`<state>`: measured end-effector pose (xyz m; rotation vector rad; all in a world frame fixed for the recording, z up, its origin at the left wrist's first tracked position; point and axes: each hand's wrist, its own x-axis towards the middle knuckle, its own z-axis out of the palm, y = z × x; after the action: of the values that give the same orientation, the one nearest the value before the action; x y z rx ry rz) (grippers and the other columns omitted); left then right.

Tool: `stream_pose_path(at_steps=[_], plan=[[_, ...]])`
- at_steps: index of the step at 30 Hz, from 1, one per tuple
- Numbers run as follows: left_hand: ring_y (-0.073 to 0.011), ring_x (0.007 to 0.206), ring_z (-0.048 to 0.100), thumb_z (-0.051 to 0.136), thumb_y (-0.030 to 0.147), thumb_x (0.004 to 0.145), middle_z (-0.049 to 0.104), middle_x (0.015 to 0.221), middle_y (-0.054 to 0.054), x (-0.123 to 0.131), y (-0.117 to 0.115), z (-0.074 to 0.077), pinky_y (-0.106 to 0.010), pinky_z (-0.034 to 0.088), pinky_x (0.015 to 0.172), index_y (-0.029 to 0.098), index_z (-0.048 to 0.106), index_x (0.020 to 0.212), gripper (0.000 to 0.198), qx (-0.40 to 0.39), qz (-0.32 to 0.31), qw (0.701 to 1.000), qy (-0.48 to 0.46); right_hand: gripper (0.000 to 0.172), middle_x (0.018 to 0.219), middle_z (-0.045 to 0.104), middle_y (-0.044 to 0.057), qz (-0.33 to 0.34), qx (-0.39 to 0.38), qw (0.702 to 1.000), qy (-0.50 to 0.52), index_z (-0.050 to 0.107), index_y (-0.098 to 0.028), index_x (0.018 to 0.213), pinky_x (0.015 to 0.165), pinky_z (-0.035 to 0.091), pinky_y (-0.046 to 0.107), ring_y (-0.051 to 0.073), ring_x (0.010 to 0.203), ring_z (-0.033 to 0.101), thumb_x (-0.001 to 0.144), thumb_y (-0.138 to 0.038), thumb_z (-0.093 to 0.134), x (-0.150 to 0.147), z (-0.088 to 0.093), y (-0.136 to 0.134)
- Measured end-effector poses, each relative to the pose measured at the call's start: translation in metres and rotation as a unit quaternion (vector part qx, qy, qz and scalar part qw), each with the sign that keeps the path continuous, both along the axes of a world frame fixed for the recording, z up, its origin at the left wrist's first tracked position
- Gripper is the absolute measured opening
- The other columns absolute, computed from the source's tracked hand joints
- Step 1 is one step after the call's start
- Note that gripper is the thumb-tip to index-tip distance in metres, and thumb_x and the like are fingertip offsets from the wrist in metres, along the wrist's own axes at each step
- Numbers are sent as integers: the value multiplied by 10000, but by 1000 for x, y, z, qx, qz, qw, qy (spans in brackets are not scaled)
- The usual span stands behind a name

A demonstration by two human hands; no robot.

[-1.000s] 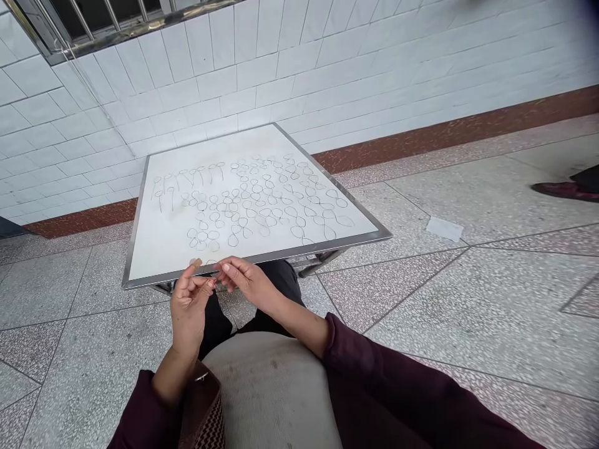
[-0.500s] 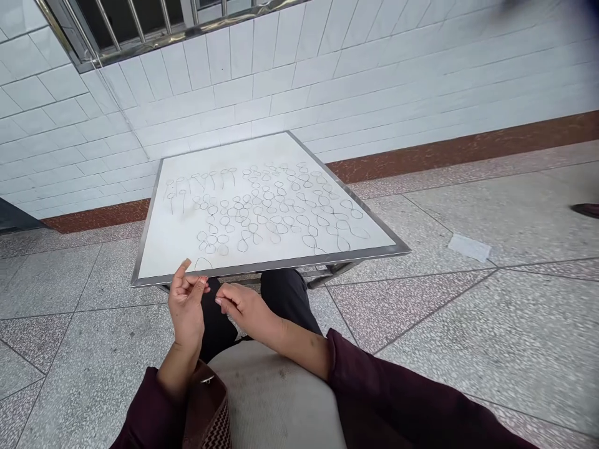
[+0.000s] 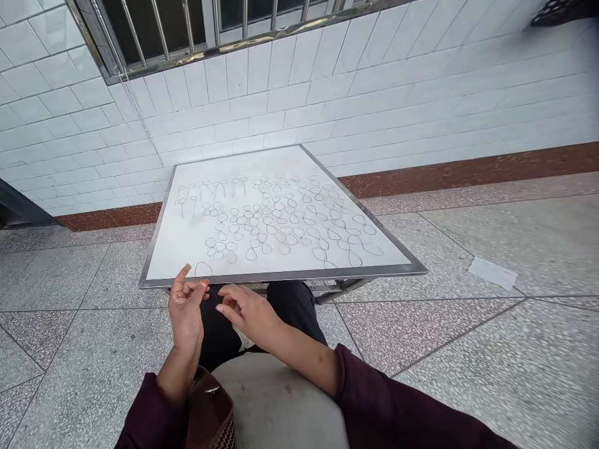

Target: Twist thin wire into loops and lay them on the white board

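Observation:
My left hand (image 3: 188, 308) is just off the table's near edge, thumb and forefinger pinched together. A very fine dark strand may be at its fingertips, too thin to make out. Close to its right, my right hand (image 3: 250, 313) has thumb and forefinger apart, with nothing visible between them. Before both hands stands a white-topped table (image 3: 161, 255) with a grey metal rim. Many thin dark loops (image 3: 292, 234) cover it, some like figure eights, others like flowers or stemmed rings; whether wire or thread I cannot tell. A single loop (image 3: 203, 269) lies nearest my left hand.
Behind the table is a white tiled wall (image 3: 224, 128) with a barred window (image 3: 187, 28). A pale flat piece (image 3: 492, 273) lies on the speckled floor at right. A brown bag (image 3: 206, 405) with a woven part rests at my lap's left.
My right thumb and forefinger have parted from their pinch. The left hand keeps its pinch nearly in place. The view has shifted, so the table appears slightly lower and further right.

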<state>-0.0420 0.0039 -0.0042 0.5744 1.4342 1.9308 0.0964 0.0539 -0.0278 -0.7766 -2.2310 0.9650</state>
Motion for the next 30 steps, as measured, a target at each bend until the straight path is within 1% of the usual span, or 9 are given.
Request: stream_pose_path(at_steps=[3, 5, 10, 15, 17, 20, 22, 25, 30], plan=[[-108, 683, 619, 789, 266, 716, 618, 659, 57, 7, 0, 0, -262, 491, 748, 198, 579, 1256, 584, 10, -12, 1000, -8, 118, 916, 692, 66, -17, 49, 999, -16, 601, -235, 1025, 758, 480, 356, 227, 875, 627, 943, -291, 538, -12, 1, 1], [-102, 677, 610, 789, 267, 714, 616, 653, 61, 9, 0, 1, -257, 485, 759, 197, 578, 1252, 582, 13, -11, 1000, -5, 136, 936, 692, 81, -22, 68, 997, -26, 608, -227, 1008, 756, 479, 359, 231, 871, 633, 966, -259, 483, -17, 0, 2], [-97, 670, 590, 767, 266, 745, 604, 648, 60, 8, -2, 0, -229, 470, 711, 189, 568, 1262, 560, 2, -10, 1000, 21, 185, 886, 684, 87, -15, 93, 995, -33, 613, -217, 1001, 719, 455, 346, 223, 807, 613, 977, -221, 429, -19, 1, 3], [-101, 681, 596, 753, 262, 763, 595, 643, 64, 7, -2, -1, -270, 488, 802, 199, 564, 1276, 550, 17, -22, 1000, 10, 242, 766, 646, 68, -17, 105, 994, -19, 638, -224, 900, 677, 424, 329, 211, 733, 564, 985, -237, 413, -18, 2, 3], [-100, 677, 596, 757, 260, 759, 583, 635, 68, 7, -2, -2, -276, 490, 813, 202, 575, 1266, 542, 23, -23, 999, 7, 275, 754, 645, 66, -21, 133, 990, -30, 645, -226, 896, 665, 416, 325, 208, 724, 551, 993, -231, 387, -18, 2, 2], [-101, 685, 603, 764, 257, 748, 576, 638, 68, 7, -2, -4, -272, 488, 807, 208, 591, 1243, 526, 29, -18, 999, -4, 284, 754, 656, 66, -35, 174, 983, -58, 648, -232, 962, 645, 402, 315, 206, 729, 548, 998, -220, 367, -18, 1, 0], [-103, 703, 610, 765, 252, 747, 584, 651, 64, 7, -1, -5, -272, 487, 811, 214, 595, 1236, 519, 35, -11, 999, -13, 258, 747, 658, 71, -40, 173, 982, -65, 643, -226, 967, 629, 389, 311, 209, 732, 551, 992, -220, 385, -19, 1, -2], [-103, 716, 614, 765, 244, 745, 601, 666, 57, 5, 0, -5, -274, 485, 819, 211, 605, 1221, 503, 48, 13, 999, -14, 220, 719, 643, 72, -39, 155, 985, -66, 623, -211, 894, 601, 353, 304, 206, 704, 553, 975, -210, 418, -19, 0, -7], [-93, 657, 594, 783, 229, 718, 593, 633, 65, -7, 2, -3, -285, 485, 829, 186, 636, 1173, 480, 73, 41, 996, -14, 233, 680, 612, 55, -25, 163, 980, -115, 584, -204, 856, 547, 280, 294, 177, 626, 532, 977, -216, 384, -19, -1, -13]])
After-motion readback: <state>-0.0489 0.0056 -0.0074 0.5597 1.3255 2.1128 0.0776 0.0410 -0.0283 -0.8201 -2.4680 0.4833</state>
